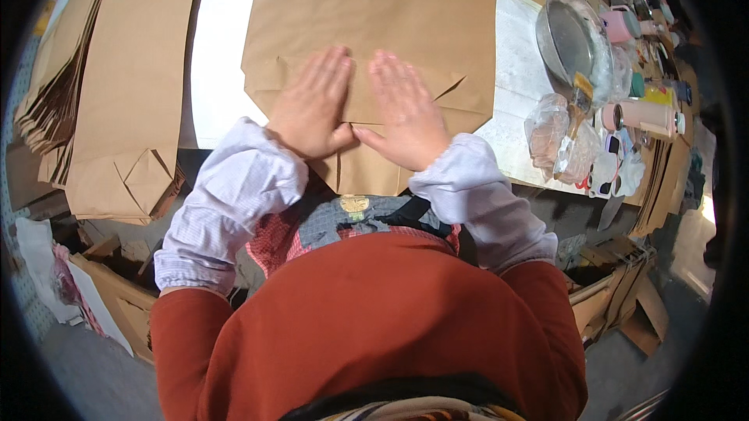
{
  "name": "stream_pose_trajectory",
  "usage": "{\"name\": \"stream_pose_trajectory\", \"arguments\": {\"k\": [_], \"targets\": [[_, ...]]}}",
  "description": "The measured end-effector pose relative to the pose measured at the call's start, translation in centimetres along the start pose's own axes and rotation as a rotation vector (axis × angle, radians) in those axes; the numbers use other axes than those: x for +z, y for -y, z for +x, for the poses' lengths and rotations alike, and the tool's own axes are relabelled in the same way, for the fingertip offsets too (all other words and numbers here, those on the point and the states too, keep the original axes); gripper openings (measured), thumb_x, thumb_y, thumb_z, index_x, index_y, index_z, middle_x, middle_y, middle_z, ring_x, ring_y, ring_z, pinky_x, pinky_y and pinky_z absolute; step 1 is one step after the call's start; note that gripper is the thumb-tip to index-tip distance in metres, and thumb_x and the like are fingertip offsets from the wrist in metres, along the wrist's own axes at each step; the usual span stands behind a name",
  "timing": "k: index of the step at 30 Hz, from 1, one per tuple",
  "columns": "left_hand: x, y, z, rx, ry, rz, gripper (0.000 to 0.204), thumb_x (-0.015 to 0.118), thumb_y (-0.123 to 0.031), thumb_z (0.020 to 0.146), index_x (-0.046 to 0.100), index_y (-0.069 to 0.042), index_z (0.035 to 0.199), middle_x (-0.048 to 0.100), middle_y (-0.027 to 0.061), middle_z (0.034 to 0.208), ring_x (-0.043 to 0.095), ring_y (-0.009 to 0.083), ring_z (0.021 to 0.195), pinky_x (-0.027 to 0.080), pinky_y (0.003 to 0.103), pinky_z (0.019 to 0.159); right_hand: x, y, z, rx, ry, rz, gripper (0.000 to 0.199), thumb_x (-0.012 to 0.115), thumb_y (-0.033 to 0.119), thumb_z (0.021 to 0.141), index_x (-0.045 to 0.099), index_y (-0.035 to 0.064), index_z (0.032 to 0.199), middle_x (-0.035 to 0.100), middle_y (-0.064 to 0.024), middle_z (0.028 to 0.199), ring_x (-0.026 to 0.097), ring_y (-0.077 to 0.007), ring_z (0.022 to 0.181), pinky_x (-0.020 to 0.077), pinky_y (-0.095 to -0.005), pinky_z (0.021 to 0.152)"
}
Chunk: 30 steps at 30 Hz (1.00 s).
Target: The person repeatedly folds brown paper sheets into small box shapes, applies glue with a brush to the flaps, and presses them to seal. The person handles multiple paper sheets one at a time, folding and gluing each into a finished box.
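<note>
Where the folded end point(373, 174) of the brown paper bag point(374, 7) projects past the near edge of the worktop point(515, 70), pressing unsupported could crease it askew. Beyond, the left hand point(314, 105) and right hand point(404, 113) lie flat on the bag, fingers straight, gripping nothing; uneven pushing might skew its flaps point(468, 105). Farther right, a knocked brush point(581, 95) or metal bowl point(577, 35) could soil it.

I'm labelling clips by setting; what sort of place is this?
Probably a workshop handling paper bags: a wide brown paper bag lies front and centre, a stack of folded brown paper bags lies at left, and a round silver metal basin sits at right beside a yellow-bristled brush.
</note>
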<state>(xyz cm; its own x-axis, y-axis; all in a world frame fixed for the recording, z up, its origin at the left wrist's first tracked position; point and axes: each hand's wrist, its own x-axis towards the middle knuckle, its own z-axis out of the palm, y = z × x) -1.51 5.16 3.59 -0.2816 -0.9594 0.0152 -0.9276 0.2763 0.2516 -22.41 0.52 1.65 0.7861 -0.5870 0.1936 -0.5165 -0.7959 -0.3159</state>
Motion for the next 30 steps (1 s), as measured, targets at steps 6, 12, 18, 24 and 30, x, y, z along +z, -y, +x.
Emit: {"name": "stream_pose_trajectory", "arguments": {"k": [6, 12, 18, 24, 30], "targets": [[0.2, 4.4, -2.7, -0.096, 0.006, -0.016, 0.100, 0.067, -0.050, 0.080, 0.022, 0.011, 0.147, 0.023, 0.0308, 0.153, 0.019, 0.0418, 0.145, 0.015, 0.046, 0.120, -2.5, -3.3, -3.1, 0.193, 0.012, -0.090, 0.105, 0.073, 0.051, 0.076, 0.022, -0.0061, 0.149, 0.030, -0.0235, 0.153, 0.026, -0.0353, 0.145, 0.0179, -0.0451, 0.120], [-0.9, 5.3, 0.9, -0.345, -0.150, -0.937, 0.070, 0.033, 0.020, 0.070, 0.047, 0.002, 0.137, 0.056, 0.0199, 0.132, 0.049, 0.0264, 0.131, 0.034, 0.033, 0.112, -2.8, -7.3, -0.8, 0.529, -0.138, 0.889, 0.045, 0.064, 0.019, 0.089, 0.055, -0.0011, 0.128, 0.059, -0.0168, 0.123, 0.057, -0.0304, 0.114, 0.0423, -0.0359, 0.102], [-1.4, 0.9, 4.7, -0.331, -0.424, -0.363, 0.053, 0.078, -0.025, 0.078, 0.058, 0.000, 0.120, 0.066, 0.0190, 0.103, 0.064, 0.0337, 0.095, 0.051, 0.041, 0.083, -0.6, -9.0, 0.2, 0.450, -0.310, 0.634, 0.024, 0.061, 0.010, 0.091, 0.062, -0.0022, 0.112, 0.062, -0.0116, 0.102, 0.060, -0.0238, 0.098, 0.0478, -0.0315, 0.084], [-0.8, 1.9, 4.5, -0.404, -0.405, -0.622, 0.043, 0.079, -0.020, 0.078, 0.062, 0.003, 0.111, 0.068, 0.0151, 0.093, 0.065, 0.0251, 0.087, 0.052, 0.035, 0.078, -3.8, -5.2, -0.1, 0.319, -0.544, 0.538, 0.029, 0.065, 0.005, 0.087, 0.062, -0.0010, 0.115, 0.062, -0.0111, 0.102, 0.060, -0.0207, 0.095, 0.0491, -0.0311, 0.077], [-2.1, 3.8, 2.0, -0.150, -0.272, -0.808, 0.032, 0.062, -0.015, 0.083, 0.064, 0.004, 0.108, 0.069, 0.0155, 0.090, 0.066, 0.0230, 0.086, 0.052, 0.034, 0.078, -3.1, 1.0, 5.0, 0.185, -0.335, 0.534, 0.013, 0.066, 0.009, 0.086, 0.065, -0.0005, 0.094, 0.064, -0.0117, 0.078, 0.064, -0.0251, 0.071, 0.0488, -0.0358, 0.060]]}}
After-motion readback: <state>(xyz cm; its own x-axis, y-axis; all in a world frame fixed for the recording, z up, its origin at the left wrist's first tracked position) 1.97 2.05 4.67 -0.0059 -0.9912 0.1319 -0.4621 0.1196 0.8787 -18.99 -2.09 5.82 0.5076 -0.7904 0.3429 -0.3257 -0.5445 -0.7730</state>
